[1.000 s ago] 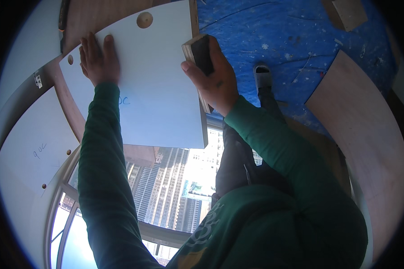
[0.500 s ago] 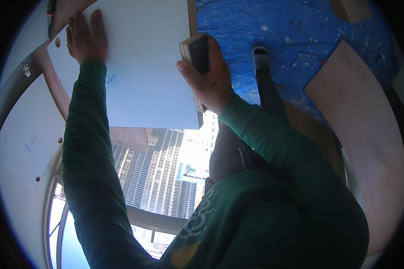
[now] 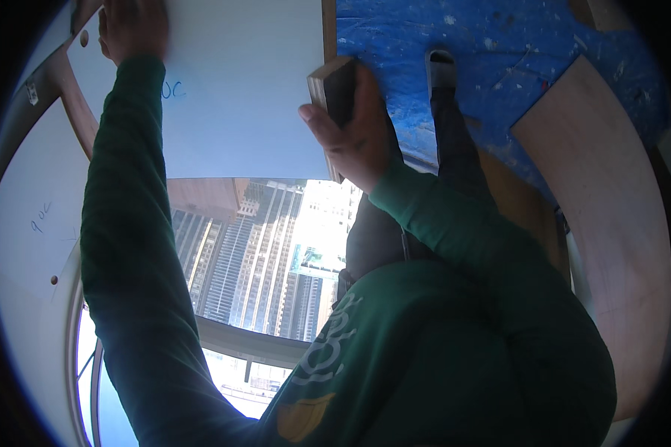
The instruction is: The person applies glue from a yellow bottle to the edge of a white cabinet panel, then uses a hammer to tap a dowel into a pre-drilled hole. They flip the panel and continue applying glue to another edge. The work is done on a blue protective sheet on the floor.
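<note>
My left hand [image 3: 136, 31] is at the top edge of the view, laid on a white panel [image 3: 246, 97] with its fingers stretched out; the fingertips are cut off by the frame. In my right hand [image 3: 361, 141] is a wooden block [image 3: 334, 89] with pale layered edges and a dark face, thumb on one side and fingers round the other. The block stands against the panel's right edge, close to its near corner. A short blue handwritten mark is on the panel beside my left wrist.
Blue sheeting [image 3: 492, 45] with pale specks covers the floor at the right, where a shoe [image 3: 441, 71] shows. A curved wooden sheet [image 3: 604, 186] lies far right. Another white panel [image 3: 30, 216] is at left. Below the panel, a window [image 3: 253, 261] looks onto tall buildings.
The panel and my left hand now sit higher in the view, the hand partly past the top edge. My right hand still holds the block by the panel's edge.
</note>
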A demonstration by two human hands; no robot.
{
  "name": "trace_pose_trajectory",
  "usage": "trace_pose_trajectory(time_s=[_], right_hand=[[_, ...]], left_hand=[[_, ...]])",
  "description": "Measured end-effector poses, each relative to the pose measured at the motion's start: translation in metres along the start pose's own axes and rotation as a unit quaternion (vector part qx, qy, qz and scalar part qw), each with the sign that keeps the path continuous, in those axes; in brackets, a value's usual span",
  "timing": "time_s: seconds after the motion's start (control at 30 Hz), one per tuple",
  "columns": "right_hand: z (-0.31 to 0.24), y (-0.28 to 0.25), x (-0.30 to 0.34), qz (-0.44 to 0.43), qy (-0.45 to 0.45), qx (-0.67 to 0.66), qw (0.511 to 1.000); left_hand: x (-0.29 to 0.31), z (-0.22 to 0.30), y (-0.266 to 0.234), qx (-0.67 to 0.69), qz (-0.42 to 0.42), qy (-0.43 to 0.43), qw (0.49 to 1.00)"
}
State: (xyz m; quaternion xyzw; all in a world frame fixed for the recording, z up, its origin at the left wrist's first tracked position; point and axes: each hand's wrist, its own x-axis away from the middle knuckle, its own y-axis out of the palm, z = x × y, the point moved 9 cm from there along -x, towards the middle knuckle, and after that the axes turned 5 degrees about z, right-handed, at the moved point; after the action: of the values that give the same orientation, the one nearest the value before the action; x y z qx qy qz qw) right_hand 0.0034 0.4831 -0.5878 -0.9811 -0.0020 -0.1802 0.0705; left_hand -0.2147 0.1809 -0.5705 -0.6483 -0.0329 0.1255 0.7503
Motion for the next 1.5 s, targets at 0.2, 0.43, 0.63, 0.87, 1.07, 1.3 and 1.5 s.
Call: trace_pose_trajectory(time_s=[0.2, 0.43, 0.63, 0.87, 1.07, 1.3, 1.5], right_hand=[[0.065, 0.015, 0.132, -0.2, 0.237, -0.061, 0.949], [0.067, 0.013, 0.129, -0.192, 0.252, -0.104, 0.943], [0.021, -0.001, 0.019, -0.046, 0.058, -0.067, 0.995], [-0.062, -0.029, -0.158, 0.083, -0.094, -0.125, 0.984], [0.01, -0.004, -0.052, 0.039, -0.016, -0.087, 0.995], [0.005, -0.002, -0.014, -0.044, 0.003, -0.031, 0.999], [-0.108, -0.038, -0.187, 0.1, -0.21, -0.012, 0.972]], left_hand=[[0.006, 0.011, -0.005, 0.024, -0.019, -0.051, 0.998], [0.003, 0.007, -0.004, 0.035, 0.011, -0.012, 0.999], [-0.002, 0.009, 0.003, 0.026, 0.044, 0.085, 0.995], [-0.003, 0.009, -0.012, -0.001, 0.043, 0.07, 0.997], [-0.003, 0.014, -0.006, 0.008, 0.04, 0.057, 0.998], [0.005, 0.007, -0.012, -0.013, 0.055, 0.036, 0.998], [-0.004, 0.017, -0.013, 0.016, 0.045, 0.037, 0.998]])
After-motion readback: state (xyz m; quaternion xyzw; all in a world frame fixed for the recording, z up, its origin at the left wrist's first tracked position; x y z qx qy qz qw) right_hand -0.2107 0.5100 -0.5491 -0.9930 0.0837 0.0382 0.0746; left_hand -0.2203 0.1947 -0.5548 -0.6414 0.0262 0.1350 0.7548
